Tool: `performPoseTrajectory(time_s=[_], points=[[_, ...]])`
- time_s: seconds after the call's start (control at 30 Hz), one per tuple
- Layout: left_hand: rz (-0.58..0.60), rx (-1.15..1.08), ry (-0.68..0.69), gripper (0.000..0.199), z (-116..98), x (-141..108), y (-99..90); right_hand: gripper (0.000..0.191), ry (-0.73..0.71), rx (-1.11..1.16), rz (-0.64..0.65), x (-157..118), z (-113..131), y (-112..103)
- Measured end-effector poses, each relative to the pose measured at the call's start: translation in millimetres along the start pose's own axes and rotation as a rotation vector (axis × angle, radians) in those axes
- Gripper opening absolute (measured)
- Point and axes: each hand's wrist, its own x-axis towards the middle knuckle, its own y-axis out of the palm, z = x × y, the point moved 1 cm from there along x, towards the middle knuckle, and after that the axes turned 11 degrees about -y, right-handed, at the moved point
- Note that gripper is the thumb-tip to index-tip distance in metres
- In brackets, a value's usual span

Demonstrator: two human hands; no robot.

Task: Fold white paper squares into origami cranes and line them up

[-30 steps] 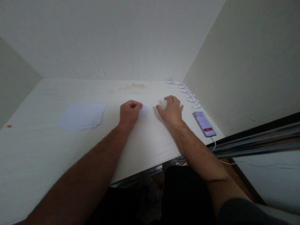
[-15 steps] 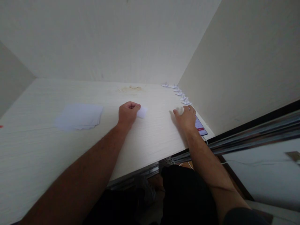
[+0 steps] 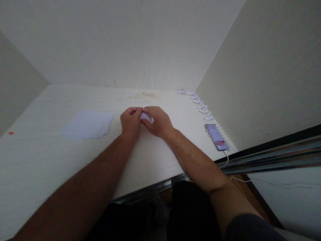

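Observation:
Between my two hands is a small piece of white paper (image 3: 145, 116), mostly covered by the fingers. My left hand (image 3: 131, 121) pinches its left side between thumb and curled fingers. My right hand (image 3: 159, 121) is on the other side, its fingertips meeting the left ones at the paper's top edge and its thumb at the lower edge. Whether the paper is folded is hard to see. Left of the hands lies a stack of white paper sheets (image 3: 89, 124), slightly fanned out.
Several small white folded paper birds (image 3: 202, 107) stand in a row along the right wall. A phone (image 3: 216, 137) with a white cable (image 3: 227, 157) lies near the right edge of the white table (image 3: 155, 164). A small red bit (image 3: 10, 133) is at far left.
My right hand has moved left from beside the phone to the small paper and taken hold of it. The phone and the last paper bird are now uncovered. My left hand keeps its pinch.

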Motion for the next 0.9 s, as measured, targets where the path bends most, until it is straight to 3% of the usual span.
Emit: performPoseTrajectory(time_s=[0.1, 0.3, 0.43, 0.9], points=[[0.009, -0.027, -0.033, 0.015, -1, 2, -1.8, 0.053, 0.023, 0.039, 0.007, -6, -5, 7], [0.14, -0.181, -0.147, 0.014, -12, -10, 2.9, 0.052, 0.064, 0.056, -0.008, -12, -13, 5], [0.145, -0.214, -0.214, 0.016, -16, -13, 4.9, 0.052, 0.094, 0.053, -0.009, -12, -14, 2], [0.236, -0.253, -0.177, 0.013, -9, -7, 3.3, 0.039, 0.097, 0.16, -0.121, -14, -11, -1]])
